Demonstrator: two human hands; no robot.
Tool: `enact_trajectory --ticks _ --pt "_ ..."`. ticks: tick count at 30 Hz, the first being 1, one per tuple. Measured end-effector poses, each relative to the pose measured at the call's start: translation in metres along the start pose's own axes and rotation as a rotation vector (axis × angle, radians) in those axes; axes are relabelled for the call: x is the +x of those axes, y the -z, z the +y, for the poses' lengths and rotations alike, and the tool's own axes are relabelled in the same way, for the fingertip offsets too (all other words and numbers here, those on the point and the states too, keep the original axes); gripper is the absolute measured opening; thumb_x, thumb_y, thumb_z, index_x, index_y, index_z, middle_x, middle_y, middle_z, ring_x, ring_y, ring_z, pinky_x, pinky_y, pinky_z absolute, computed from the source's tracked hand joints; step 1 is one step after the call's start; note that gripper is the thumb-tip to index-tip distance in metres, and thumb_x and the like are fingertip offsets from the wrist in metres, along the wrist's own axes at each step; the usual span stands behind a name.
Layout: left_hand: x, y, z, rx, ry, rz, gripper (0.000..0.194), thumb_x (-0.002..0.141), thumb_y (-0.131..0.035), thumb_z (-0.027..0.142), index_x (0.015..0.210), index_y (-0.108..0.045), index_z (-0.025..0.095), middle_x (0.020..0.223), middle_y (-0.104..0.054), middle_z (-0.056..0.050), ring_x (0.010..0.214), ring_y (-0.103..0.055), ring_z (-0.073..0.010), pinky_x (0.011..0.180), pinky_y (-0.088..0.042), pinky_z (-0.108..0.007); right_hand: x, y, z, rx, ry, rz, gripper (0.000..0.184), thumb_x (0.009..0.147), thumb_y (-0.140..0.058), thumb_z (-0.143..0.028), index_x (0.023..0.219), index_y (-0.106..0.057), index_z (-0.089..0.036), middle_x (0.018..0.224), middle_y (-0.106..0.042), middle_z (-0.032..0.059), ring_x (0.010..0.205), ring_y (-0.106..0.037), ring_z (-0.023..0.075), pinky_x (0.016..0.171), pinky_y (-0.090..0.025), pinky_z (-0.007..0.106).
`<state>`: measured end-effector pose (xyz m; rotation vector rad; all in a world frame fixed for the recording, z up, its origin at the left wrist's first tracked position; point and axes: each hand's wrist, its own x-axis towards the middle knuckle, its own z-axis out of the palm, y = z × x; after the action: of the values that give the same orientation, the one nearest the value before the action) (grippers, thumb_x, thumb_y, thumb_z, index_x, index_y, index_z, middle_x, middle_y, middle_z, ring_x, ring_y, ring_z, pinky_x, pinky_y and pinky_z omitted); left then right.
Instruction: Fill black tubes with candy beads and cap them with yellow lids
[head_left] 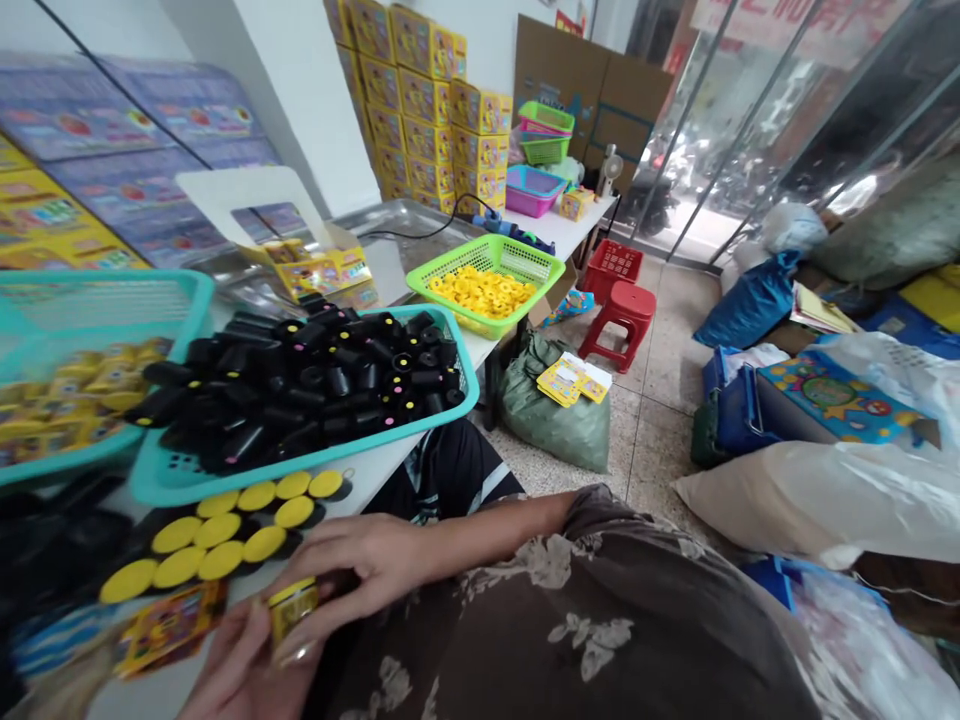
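Observation:
In the head view, a small yellow printed piece is held between my two hands close to my lap. My left hand pinches it from the lower side. Over its far side curls my right hand, the thumb pressed against it. Beside them on the table lie several black pieces with round yellow tops, set out in rows. Some bright printed cards lie left of my left hand. Behind the rows stands a teal basket heaped with black cylinders, some dotted yellow or pink.
Another teal basket at left holds yellow wrapped pieces. A green basket carries small yellow parts. An opened display box stands behind. On the floor are a red stool, a green sack and, at right, several bags and bins.

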<state>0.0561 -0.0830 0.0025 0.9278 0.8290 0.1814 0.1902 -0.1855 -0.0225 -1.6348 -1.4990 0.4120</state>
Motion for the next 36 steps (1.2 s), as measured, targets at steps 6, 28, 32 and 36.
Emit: enact_trajectory --ticks 6,28,32,36 --pt "-0.016 -0.023 0.01 -0.087 0.129 0.167 0.027 0.084 -0.062 0.021 0.06 -0.067 0.032 0.076 -0.079 0.015 0.064 -0.073 -0.0125 0.06 -0.065 -0.019 0.0 -0.008 0.011 0.475 -0.124 0.03 0.023 0.083 -0.087 -0.029 0.095 -0.077 -0.013 0.103 -0.077 0.004 0.097 -0.07 0.0119 0.094 -0.052 0.018" --pt "-0.013 -0.023 -0.005 -0.257 -0.09 -0.038 0.02 0.069 -0.086 0.01 0.071 -0.067 0.015 0.073 -0.072 0.0 0.067 -0.067 -0.0113 0.06 -0.054 -0.021 -0.024 0.006 0.003 0.478 -0.123 0.262 0.042 0.08 -0.085 -0.057 0.101 -0.079 -0.021 0.095 -0.07 0.0026 0.084 -0.063 0.0144 0.079 -0.052 0.028" --pt "-0.005 -0.014 -0.013 -0.241 -0.199 -0.098 0.024 0.067 -0.091 0.019 0.074 -0.068 0.015 0.073 -0.072 -0.001 0.064 -0.064 -0.0107 0.061 -0.05 -0.024 -0.023 0.009 0.013 0.43 -0.091 0.282 0.038 0.082 -0.084 -0.057 0.101 -0.08 -0.023 0.089 -0.073 0.0027 0.08 -0.065 0.0163 0.076 -0.054 0.032" --pt "-0.003 -0.009 -0.02 -0.273 -0.205 -0.129 0.027 0.068 -0.091 0.021 0.075 -0.065 0.016 0.075 -0.072 0.0 0.064 -0.063 -0.0104 0.062 -0.048 -0.026 -0.023 0.012 0.013 0.354 0.021 0.289 0.032 0.084 -0.084 -0.052 0.103 -0.082 -0.026 0.089 -0.076 0.0033 0.079 -0.067 0.018 0.073 -0.056 0.035"
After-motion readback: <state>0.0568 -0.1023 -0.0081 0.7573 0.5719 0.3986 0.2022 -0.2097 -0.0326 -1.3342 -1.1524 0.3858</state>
